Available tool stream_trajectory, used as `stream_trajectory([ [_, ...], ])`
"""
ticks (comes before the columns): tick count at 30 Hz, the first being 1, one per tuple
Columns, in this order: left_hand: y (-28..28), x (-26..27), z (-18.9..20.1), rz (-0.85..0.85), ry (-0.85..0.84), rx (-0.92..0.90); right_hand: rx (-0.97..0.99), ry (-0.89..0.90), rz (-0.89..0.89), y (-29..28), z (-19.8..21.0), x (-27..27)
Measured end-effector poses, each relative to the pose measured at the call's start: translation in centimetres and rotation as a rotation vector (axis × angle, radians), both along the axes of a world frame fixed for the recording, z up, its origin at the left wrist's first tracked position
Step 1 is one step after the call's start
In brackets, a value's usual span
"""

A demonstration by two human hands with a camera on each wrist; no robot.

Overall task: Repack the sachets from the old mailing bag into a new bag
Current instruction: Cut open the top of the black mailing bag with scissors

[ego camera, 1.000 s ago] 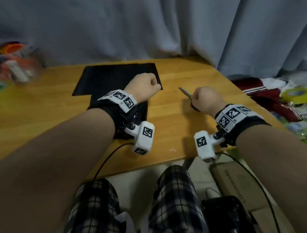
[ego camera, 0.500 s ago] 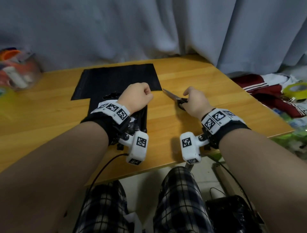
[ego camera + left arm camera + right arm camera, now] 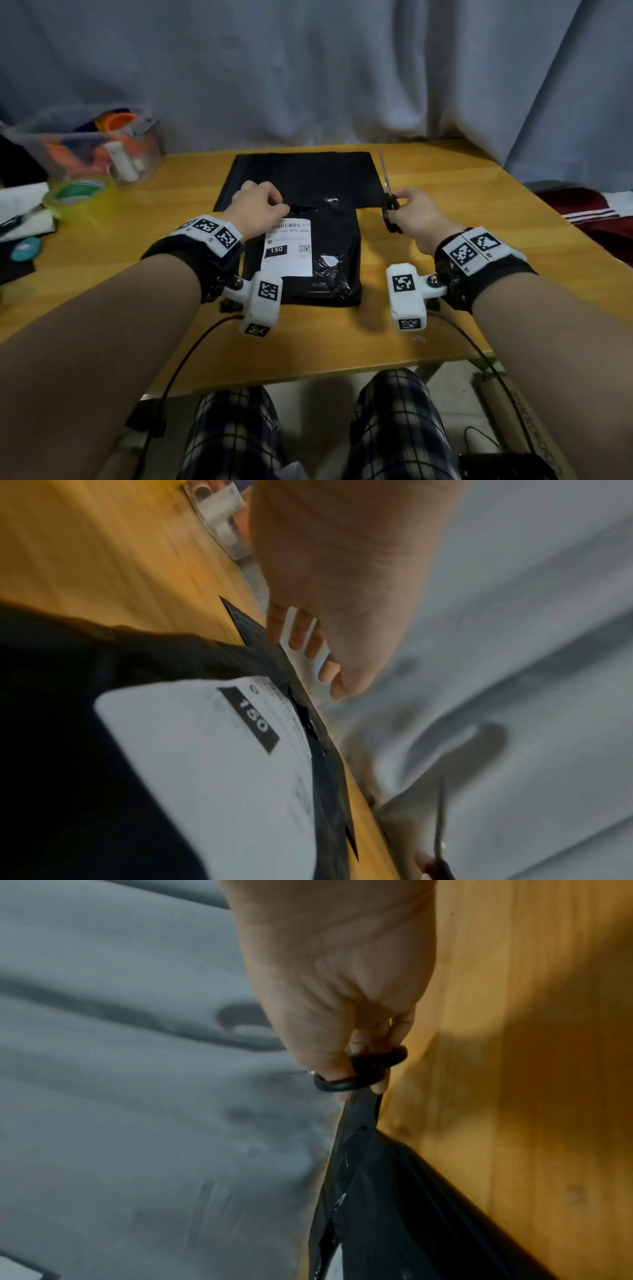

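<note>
Arms: bare, no sleeves.
Left wristband (image 3: 209, 236): black, white tag plates.
Right wristband (image 3: 476, 253): same.
Cameras (image 3: 263, 301): white blocks, screwed brackets, black cables.
Trousers (image 3: 397, 428): dark plaid, white lines.

Your right hand (image 3: 329, 969) reaches down from the top of the frame, its fingers (image 3: 399, 1027) curled through the black handle loops of the scissors (image 3: 359, 1073); you cannot see the blades from here. Just below the loops, the crumpled black mailing bag (image 3: 373, 1204) lies on the wooden counter (image 3: 531, 1042), stretching to the lower edge of the frame with a sliver of white showing at its bottom. To the left hangs a grey curtain (image 3: 120, 1096) in blurred folds.
</note>
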State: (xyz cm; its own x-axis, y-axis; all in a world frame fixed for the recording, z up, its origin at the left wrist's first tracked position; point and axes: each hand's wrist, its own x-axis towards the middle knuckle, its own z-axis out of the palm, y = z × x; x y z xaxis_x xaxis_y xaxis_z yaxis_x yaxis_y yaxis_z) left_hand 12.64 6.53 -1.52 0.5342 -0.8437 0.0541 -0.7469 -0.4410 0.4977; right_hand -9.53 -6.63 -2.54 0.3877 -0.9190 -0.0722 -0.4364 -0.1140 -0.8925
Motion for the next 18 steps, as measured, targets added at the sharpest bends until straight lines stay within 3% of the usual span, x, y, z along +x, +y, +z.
stream_trajectory([
  [7, -2.3, 4.2, -1.3, 0.146, 0.254, 0.155, -0.096, 0.100, -0.007, -2.4, 0.1, 4.0],
  [15, -4.5, 6.4, -1.8, 0.236, 0.342, 0.009, -0.072, 0.099, 0.004, -4.2, -1.2, 7.5],
  [18, -4.3, 6.4, -1.9, 0.141, 0.374, 0.007, -0.061, 0.113, -0.008, -4.2, -2.1, 8.2],
])
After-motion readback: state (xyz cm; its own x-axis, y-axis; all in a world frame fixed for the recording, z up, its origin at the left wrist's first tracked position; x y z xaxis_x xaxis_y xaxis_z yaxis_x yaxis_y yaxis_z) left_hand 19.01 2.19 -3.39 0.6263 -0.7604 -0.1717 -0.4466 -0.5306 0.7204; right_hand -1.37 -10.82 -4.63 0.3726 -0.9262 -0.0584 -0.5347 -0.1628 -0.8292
